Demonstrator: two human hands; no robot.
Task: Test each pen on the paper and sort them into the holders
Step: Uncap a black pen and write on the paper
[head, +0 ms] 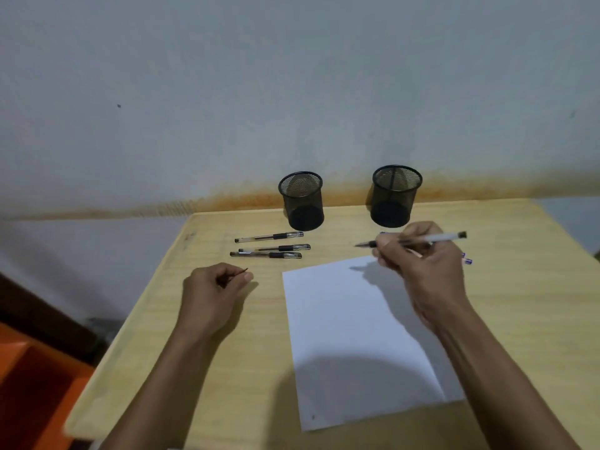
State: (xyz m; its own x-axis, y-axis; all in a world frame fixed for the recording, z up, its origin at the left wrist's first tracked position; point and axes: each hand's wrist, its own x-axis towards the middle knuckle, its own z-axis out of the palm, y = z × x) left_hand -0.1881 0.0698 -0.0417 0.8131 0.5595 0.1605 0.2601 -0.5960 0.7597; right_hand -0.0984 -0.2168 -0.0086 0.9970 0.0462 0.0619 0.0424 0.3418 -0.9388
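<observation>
My right hand (418, 264) holds an uncapped white pen (438, 238) level above the top edge of the white paper (354, 339), its tip pointing left. My left hand (214, 293) rests on the table left of the paper, fingers closed on a small dark pen cap (242, 272). Three capped clear pens (269, 245) lie side by side in front of the left mesh holder (302, 201). The right mesh holder (394, 196) stands behind my right hand. Blue-ended pens (467, 259) peek out from behind my right hand.
The light wooden table (519, 303) ends at a wall just behind the holders. An orange piece of furniture (35, 378) stands low at the left, beyond the table's left edge.
</observation>
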